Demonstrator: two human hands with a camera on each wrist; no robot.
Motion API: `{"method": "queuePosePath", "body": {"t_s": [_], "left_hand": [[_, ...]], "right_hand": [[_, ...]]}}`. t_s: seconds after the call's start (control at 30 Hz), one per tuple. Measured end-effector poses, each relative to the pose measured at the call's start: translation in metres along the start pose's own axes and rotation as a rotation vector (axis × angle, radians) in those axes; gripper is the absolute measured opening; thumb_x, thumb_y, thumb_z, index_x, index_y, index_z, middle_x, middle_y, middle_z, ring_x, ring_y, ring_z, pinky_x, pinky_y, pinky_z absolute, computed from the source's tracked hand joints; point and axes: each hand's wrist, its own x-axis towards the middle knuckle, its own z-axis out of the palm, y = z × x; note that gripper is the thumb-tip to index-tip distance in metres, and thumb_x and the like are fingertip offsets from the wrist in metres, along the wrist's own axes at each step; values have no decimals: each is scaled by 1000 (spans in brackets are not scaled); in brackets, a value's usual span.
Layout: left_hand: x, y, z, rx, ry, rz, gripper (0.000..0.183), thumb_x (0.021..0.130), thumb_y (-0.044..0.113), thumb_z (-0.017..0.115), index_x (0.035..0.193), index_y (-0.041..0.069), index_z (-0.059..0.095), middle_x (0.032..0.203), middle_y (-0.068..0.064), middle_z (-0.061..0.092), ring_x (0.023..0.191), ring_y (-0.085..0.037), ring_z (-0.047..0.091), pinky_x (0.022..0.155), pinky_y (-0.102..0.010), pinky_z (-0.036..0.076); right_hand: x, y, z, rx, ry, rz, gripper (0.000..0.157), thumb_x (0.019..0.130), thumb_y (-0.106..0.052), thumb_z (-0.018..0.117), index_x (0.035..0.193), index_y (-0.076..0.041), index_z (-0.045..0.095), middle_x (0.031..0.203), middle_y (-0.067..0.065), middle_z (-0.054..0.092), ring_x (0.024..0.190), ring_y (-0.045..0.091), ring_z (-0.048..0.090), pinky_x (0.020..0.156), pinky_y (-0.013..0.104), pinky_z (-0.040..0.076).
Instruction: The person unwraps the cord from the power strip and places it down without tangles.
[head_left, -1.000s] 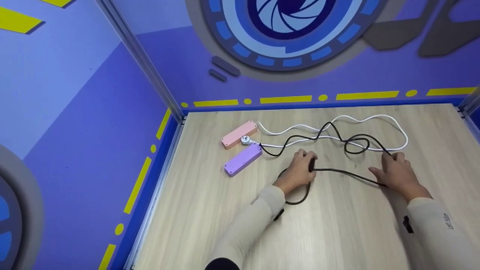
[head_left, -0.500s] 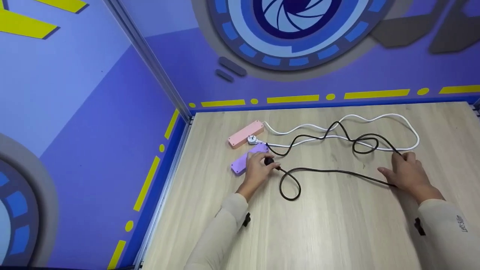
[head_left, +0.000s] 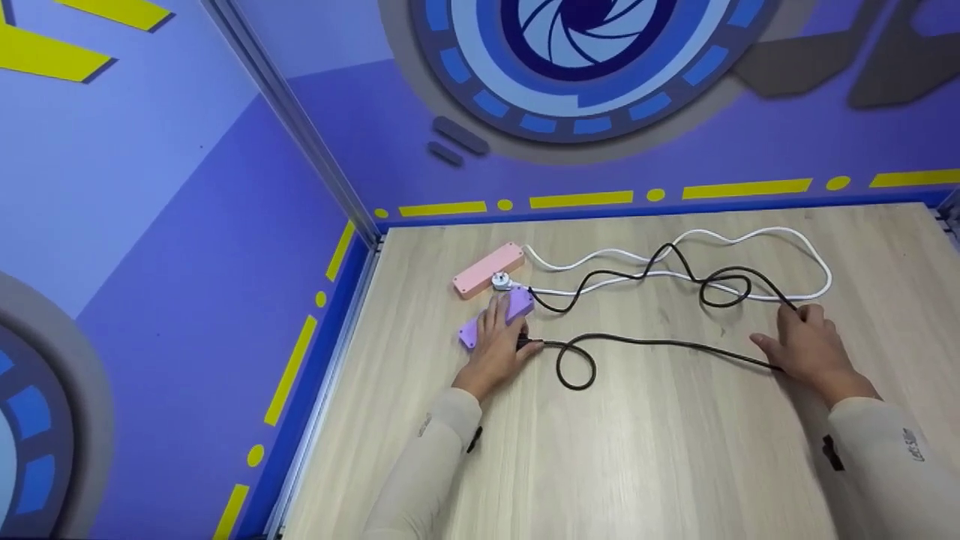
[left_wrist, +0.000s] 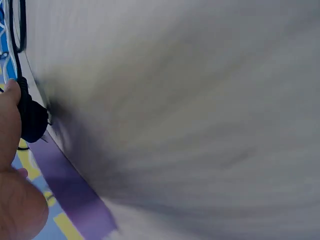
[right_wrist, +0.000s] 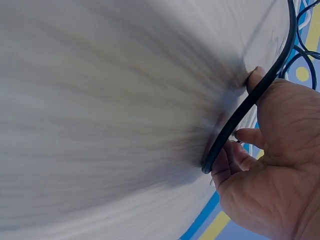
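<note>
My left hand [head_left: 493,351] rests over a purple power strip [head_left: 520,301], with several fingers across its top. Between thumb and fingers it holds a black plug [left_wrist: 34,121] right at the strip's near side; the plug's pins are hidden in the head view. A black power cord [head_left: 675,343] runs from that plug through a small loop toward the right. There my right hand [head_left: 814,352] sits low over the table, fingers curled around the cord, which crosses the palm side in the right wrist view. Beyond the hand the cord continues, knotted loosely, back to the purple strip.
A pink power strip [head_left: 487,270] lies behind the purple one. Its white cord [head_left: 823,262] sweeps right and returns to a white plug [head_left: 501,281] between the strips, crossing the black cord. Printed blue panels [head_left: 330,135] wall the wooden table [head_left: 637,465] at left and back.
The left hand has carried the black plug leftward to the purple strip and laid its fingers over the strip. The cord's small loop has shifted left. My right hand keeps its place.
</note>
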Motion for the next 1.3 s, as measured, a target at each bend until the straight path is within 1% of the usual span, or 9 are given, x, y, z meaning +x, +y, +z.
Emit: {"method": "queuePosePath", "body": {"t_s": [0.1, 0.23, 0.33, 0.53, 0.7, 0.83, 1.03, 1.2, 1.3], "left_hand": [[-4, -8, -3, -61, -51, -41, 39, 105, 51, 62, 119, 14, 60, 181, -17, 11, 169, -40, 6, 136, -57, 11], [-10, -17, -8, -80, -64, -44, 38, 107, 48, 61, 116, 11, 58, 181, -13, 15, 170, -34, 10, 137, -53, 12], [-16, -24, -12, -92, -49, -30, 37, 105, 46, 63, 112, 10, 57, 180, -10, 19, 169, -32, 14, 137, -51, 13], [-26, -49, -18, -147, 0, -16, 35, 106, 42, 64, 109, 8, 56, 179, -8, 26, 168, -31, 20, 137, -50, 15], [-32, -74, -25, -134, 41, -67, 31, 105, 38, 65, 106, 9, 56, 177, -3, 30, 167, -27, 25, 137, -46, 16], [-34, -85, -31, -181, 44, -104, 31, 102, 37, 71, 105, 11, 56, 177, 0, 32, 167, -26, 26, 137, -47, 17], [-34, -90, -32, -222, 54, -106, 31, 100, 35, 76, 105, 10, 58, 176, -1, 34, 166, -26, 28, 137, -46, 17], [-34, -89, -27, -211, 75, -95, 32, 99, 35, 77, 102, 10, 58, 175, -2, 36, 165, -26, 31, 137, -44, 18], [-33, -88, -23, -207, 72, -91, 31, 100, 37, 76, 103, 12, 58, 175, -2, 36, 165, -26, 31, 136, -45, 19]], "right_hand": [[-2, -2, 3, -40, 28, -5, 60, 106, -42, 64, 130, 11, 47, 142, 43, 31, 113, 60, 40, 88, 72, 41], [-9, -2, 4, -166, 82, -29, 60, 108, -36, 61, 131, 18, 46, 135, 44, 36, 109, 61, 43, 84, 69, 43], [-15, 2, 1, -253, 97, -10, 67, 110, -34, 54, 135, 26, 39, 133, 49, 37, 114, 65, 41, 89, 71, 43], [-31, 28, -13, -321, 64, 118, 82, 113, -39, 41, 137, 37, 26, 132, 58, 34, 119, 70, 40, 97, 74, 41], [-42, 59, -29, -338, 46, 262, 90, 111, -48, 36, 134, 38, 25, 126, 58, 34, 118, 69, 42, 99, 71, 42], [-50, 80, -40, -283, 109, 318, 88, 109, -42, 40, 133, 41, 25, 128, 60, 32, 122, 71, 39, 104, 71, 37], [-44, 90, -48, -185, 160, 391, 90, 107, -42, 43, 146, 35, 18, 146, 60, 19, 142, 71, 25, 118, 71, 29], [-40, 91, -53, -48, 147, 462, 95, 106, -42, 38, 155, 27, -6, 162, 53, -3, 157, 65, 3, 129, 68, 14], [-40, 94, -56, 77, 240, 498, 95, 103, -35, 42, 160, 17, -14, 167, 47, -7, 161, 60, -1, 132, 66, 9]]}}
